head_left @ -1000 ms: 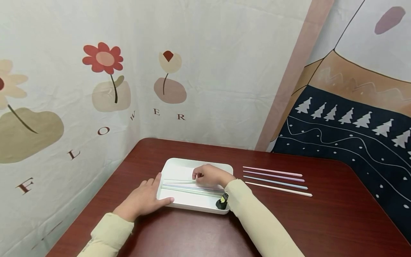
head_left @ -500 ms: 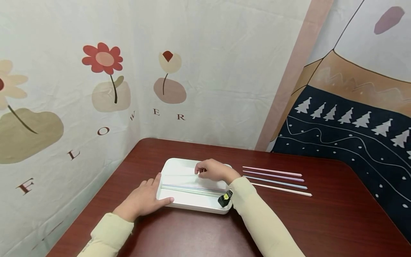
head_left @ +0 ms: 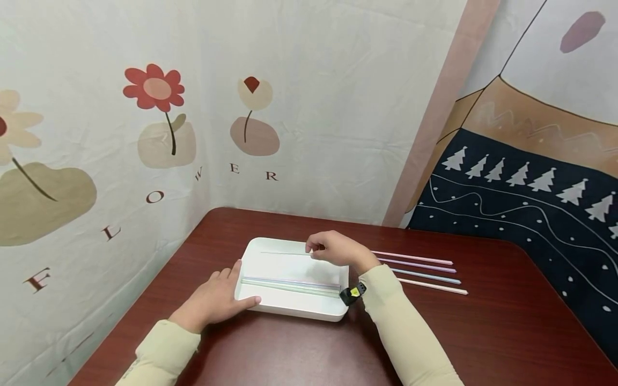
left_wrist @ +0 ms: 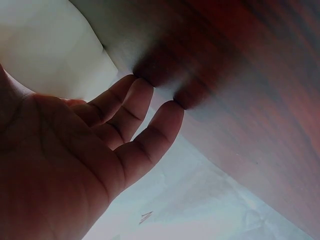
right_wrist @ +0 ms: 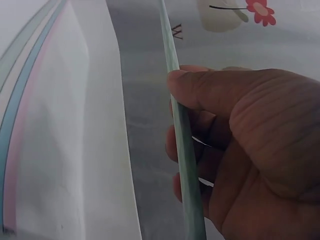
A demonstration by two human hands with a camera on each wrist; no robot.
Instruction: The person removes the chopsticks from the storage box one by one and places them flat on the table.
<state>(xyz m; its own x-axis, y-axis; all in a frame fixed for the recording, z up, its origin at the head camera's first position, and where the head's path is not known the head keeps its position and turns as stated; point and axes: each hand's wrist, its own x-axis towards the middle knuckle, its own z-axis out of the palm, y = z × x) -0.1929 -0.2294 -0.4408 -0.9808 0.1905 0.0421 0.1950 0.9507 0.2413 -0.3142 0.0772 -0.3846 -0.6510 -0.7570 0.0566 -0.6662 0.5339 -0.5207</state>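
Note:
A white tray [head_left: 289,310] stands on the table, with several thin pastel strips [head_left: 289,286] lying lengthwise in it. My left hand [head_left: 217,296] rests against the tray's left end, thumb on the near rim; in the left wrist view the fingertips of this hand [left_wrist: 65,160] touch the table. Over the tray's far right part, my right hand [head_left: 338,249] pinches a thin pale green strip [head_left: 285,253]. The right wrist view shows the green strip [right_wrist: 186,155] between thumb and fingers of that hand [right_wrist: 250,130], with pink, blue and pale strips [right_wrist: 17,125] at the left.
Right of the tray, pink [head_left: 415,257], purple [head_left: 425,266], blue [head_left: 429,277] and cream [head_left: 434,286] strips lie side by side on the dark red table [head_left: 299,351]. Behind hang printed cloths [head_left: 338,118]. A black device [head_left: 353,294] is on the right wrist.
My right hand has moved back and to the right, lifting the green strip away from the strips in the tray. My left hand has stayed at the tray's left end.

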